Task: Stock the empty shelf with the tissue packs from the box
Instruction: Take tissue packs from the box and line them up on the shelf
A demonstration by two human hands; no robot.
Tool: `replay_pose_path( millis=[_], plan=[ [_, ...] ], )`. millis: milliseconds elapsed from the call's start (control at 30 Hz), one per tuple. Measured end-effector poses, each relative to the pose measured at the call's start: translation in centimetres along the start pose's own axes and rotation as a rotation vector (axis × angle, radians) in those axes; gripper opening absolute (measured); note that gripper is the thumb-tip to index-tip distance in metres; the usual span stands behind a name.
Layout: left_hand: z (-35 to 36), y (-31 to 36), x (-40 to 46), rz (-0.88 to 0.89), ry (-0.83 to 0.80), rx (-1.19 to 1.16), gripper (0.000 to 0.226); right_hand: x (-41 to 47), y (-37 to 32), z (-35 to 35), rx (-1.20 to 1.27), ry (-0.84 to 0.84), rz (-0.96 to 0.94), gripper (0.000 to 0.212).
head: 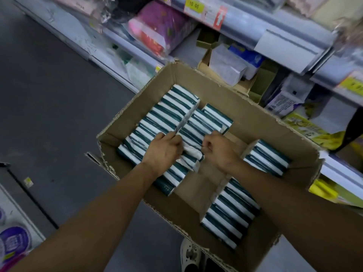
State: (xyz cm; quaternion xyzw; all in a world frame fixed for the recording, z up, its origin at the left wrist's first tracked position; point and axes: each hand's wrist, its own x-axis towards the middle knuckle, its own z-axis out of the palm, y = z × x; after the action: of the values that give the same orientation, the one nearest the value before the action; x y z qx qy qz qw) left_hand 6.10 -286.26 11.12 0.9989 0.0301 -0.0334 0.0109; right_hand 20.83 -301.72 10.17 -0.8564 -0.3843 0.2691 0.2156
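Tissue packs (pixel 172 112) — teal-and-white striped, standing on edge in rows inside the open cardboard box (pixel 243 107). One long row runs away from the left fingertips toward the far corner; a shorter row sits just beyond the right knuckles; two more rows lie on the near side of the right wrist, against the box's right wall. Bare cardboard shows between the rows, below the right hand.

Left hand (pixel 163 149) lies over the near end of the long row, fingers curled down into the seam between two rows — it seems to grip a bundle's edge, though the fingertips are hidden. Right hand (pixel 218 148) has thumb and fingers curled, pinching the crumpled white wrap (pixel 193 153) at the end of a pack that sits between the two hands. Both hands close together, nearly touching across that pack.

Step in hand, as I read it: getting purchase on a pack or bundle to lift it out. Nothing is clear of the box yet.

Next move calls for a firm two-sided hold — loose wrap may tear or slip — then a lift clear of the box rim and a carry toward the shelving (pixel 294 34) beyond the fingers. Which bay is the empty one I cannot tell; those visible hold goods, and the view is blurred there.
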Motion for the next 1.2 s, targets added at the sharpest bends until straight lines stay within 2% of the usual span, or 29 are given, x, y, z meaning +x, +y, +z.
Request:
replay_pose_path(
  millis=[67,167,233,333,433,533,600,667,733,800,867,933,1000,1033,1067,1133,1200],
  plan=[
    [-1.8,-0.1,-0.6,-0.055,0.022,-0.224,0.012,-1.4,-0.3,-2.9,0.255,0.033,0.042,0.035],
    [-5.3,0.8,-1.8,-0.225,-0.022,-0.628,0.013,-4.1,-1.2,-7.9,0.507,0.048,0.137,0.026],
    [-7.8,2.0,-2.2,-0.394,-0.030,-0.807,0.019,-5.7,-1.6,-10.8,0.615,0.073,0.185,0.024],
    [-12.1,4.8,-2.2,-0.637,0.108,-1.060,0.028,-9.0,-2.4,-15.1,0.667,0.151,0.183,0.021],
    [-15.8,7.4,-1.6,-0.875,0.132,-1.359,0.029,-13.1,-4.2,-17.9,0.570,0.251,0.006,0.019],
    [-19.9,10.4,-0.4,-0.972,0.140,-1.754,0.019,-17.3,-6.6,-19.3,0.307,0.310,-0.227,0.020],
    [-22.8,12.4,0.2,-0.869,0.106,-2.056,0.042,-19.3,-7.7,-20.1,-0.006,0.411,-0.390,0.018],
    [-25.2,14.3,0.5,-0.712,0.072,-2.205,0.075,-21.0,-8.2,-21.3,-0.297,0.535,-0.472,0.017],
    [-27.2,16.0,0.5,-0.640,0.103,-2.181,0.092,-22.9,-8.6,-22.6,-0.425,0.561,-0.486,0.021],
    [-29.0,17.4,0.4,-0.641,0.188,-2.116,0.082,-25.4,-9.0,-23.9,-0.348,0.559,-0.472,0.025],
    [-30.4,18.7,0.6,-0.608,0.203,-2.114,0.071,-28.0,-9.5,-25.2,-0.054,0.666,-0.342,0.035],
    [-31.7,20.0,1.1,-0.547,0.170,-2.114,0.069,-30.2,-10.0,-27.1,0.309,0.812,-0.103,0.050],
    [-32.9,21.8,1.6,-0.486,0.136,-2.076,0.068,-31.9,-10.3,-29.3,0.685,0.792,0.097,0.057],
    [-33.2,22.6,1.9,-0.462,0.122,-2.050,0.066,-32.6,-10.3,-30.3,0.822,0.760,0.139,0.055],
    [-33.8,24.0,2.3,-0.430,0.109,-2.014,0.064,-33.8,-9.8,-31.6,0.880,0.758,0.143,0.050],
    [-35.0,26.3,2.9,-0.356,0.103,-1.894,0.062,-35.9,-8.9,-33.9,0.824,0.733,0.106,0.036],
    [-36.4,29.6,3.7,-0.258,0.046,-1.767,0.069,-39.1,-7.5,-36.3,0.748,0.635,0.124,0.029]
  ],
)
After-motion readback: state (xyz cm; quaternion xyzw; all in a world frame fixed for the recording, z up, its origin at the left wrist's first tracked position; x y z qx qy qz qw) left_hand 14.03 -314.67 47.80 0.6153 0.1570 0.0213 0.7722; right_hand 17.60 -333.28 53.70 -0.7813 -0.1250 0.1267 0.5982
